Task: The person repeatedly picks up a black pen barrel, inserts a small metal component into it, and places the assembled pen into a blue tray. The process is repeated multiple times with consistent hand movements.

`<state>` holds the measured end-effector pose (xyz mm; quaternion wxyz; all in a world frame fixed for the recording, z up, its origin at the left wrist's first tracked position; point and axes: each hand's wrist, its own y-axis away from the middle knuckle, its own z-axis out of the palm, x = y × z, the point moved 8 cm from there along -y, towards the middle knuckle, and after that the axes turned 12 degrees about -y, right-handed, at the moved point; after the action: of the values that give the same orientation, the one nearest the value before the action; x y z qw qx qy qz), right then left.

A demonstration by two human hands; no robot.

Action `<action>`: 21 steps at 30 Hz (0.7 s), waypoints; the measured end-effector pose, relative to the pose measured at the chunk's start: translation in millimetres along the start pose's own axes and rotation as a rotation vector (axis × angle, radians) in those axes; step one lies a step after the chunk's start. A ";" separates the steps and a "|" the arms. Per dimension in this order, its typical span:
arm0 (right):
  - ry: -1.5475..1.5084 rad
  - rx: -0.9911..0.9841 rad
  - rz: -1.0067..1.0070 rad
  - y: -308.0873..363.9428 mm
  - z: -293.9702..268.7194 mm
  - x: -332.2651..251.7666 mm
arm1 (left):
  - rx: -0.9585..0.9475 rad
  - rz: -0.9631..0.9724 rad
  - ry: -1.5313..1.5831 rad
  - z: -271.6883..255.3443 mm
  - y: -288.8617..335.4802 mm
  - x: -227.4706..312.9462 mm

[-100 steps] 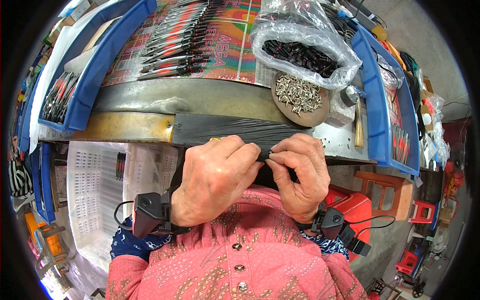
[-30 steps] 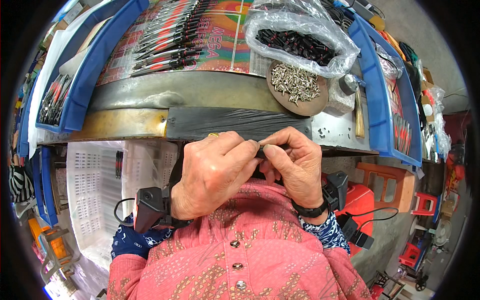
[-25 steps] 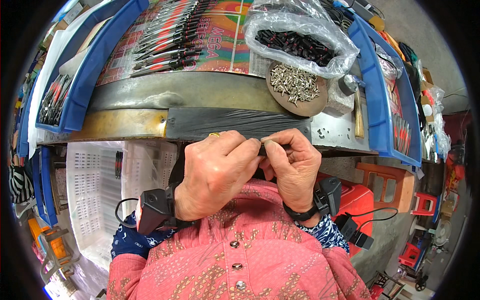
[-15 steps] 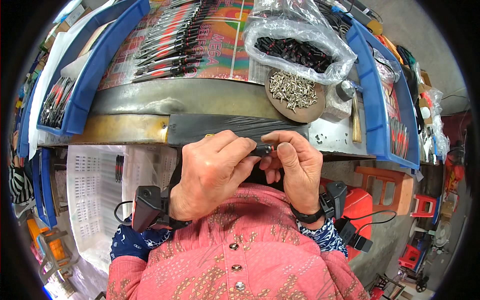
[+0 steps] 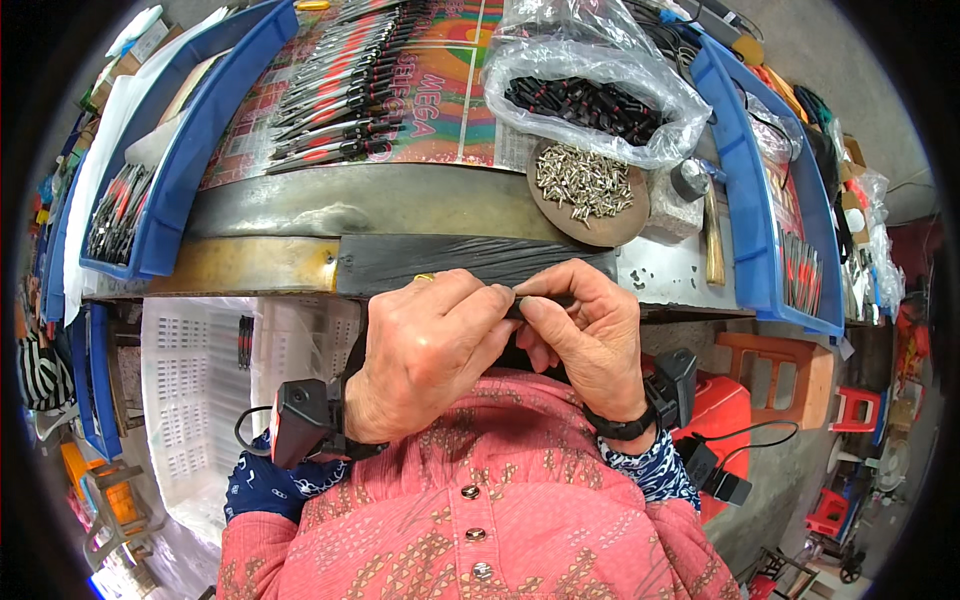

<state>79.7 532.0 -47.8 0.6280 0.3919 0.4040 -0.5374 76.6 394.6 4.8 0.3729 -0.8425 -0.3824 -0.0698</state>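
Note:
My left hand and my right hand meet in front of my chest, just off the bench edge. Between their fingertips they pinch a small black piece, mostly covered by the fingers, so its full shape cannot be made out. Beyond them, a round brown dish holds many small silvery metal pins. Behind the dish lies a clear plastic bag filled with small black pieces with red marks.
Slim grey, red and black tools lie in a long row at the back. A blue bin stands left and another blue bin right, both with similar tools. A brush lies beside a block. A white crate sits below left.
My right fingers have closed onto the black piece from the right, covering the end that showed before. My left hand keeps its grip nearly in place.

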 end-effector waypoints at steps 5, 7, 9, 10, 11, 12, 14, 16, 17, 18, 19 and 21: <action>-0.044 -0.021 0.013 -0.3 -1.7 1.1 | -0.003 -0.020 0.042 -0.2 -3.6 -1.4; -0.038 -0.018 0.002 0.9 -2.3 0.8 | -0.044 -0.059 0.085 0.8 -4.4 -4.4; -0.048 -0.025 0.014 1.1 -2.7 2.0 | -0.096 -0.098 0.131 2.7 -4.0 -7.7; -0.060 -0.024 0.017 1.2 -3.4 2.1 | -0.099 -0.102 0.132 3.0 -4.0 -7.9; -0.050 -0.022 0.013 1.2 -3.2 2.6 | -0.102 -0.106 0.133 3.6 -3.6 -8.1; -0.047 -0.015 0.006 1.0 -3.2 2.8 | -0.110 -0.116 0.136 4.9 -3.0 -8.8; -0.036 -0.015 0.014 0.4 -3.2 4.0 | -0.075 -0.078 0.118 4.4 -2.5 -6.7; -0.030 -0.026 0.038 0.0 -3.8 4.8 | -0.045 -0.048 0.086 4.0 -1.3 -5.0; -0.013 -0.024 0.036 -0.2 -3.4 5.3 | -0.031 -0.032 0.064 4.0 -0.9 -3.9; -0.007 -0.019 0.026 -0.4 -3.3 5.1 | -0.014 -0.013 0.040 3.5 -0.7 -2.4; -0.015 -0.021 0.012 -0.4 -3.2 4.2 | -0.016 -0.011 0.037 3.7 -0.5 -2.2; 0.025 -0.018 0.014 0.7 -4.4 4.2 | -0.012 0.003 0.025 2.0 -0.3 -0.8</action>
<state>80.4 534.6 -53.2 0.6300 0.3956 0.4141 -0.5245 75.6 395.6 3.2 0.3726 -0.8444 -0.3761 -0.0822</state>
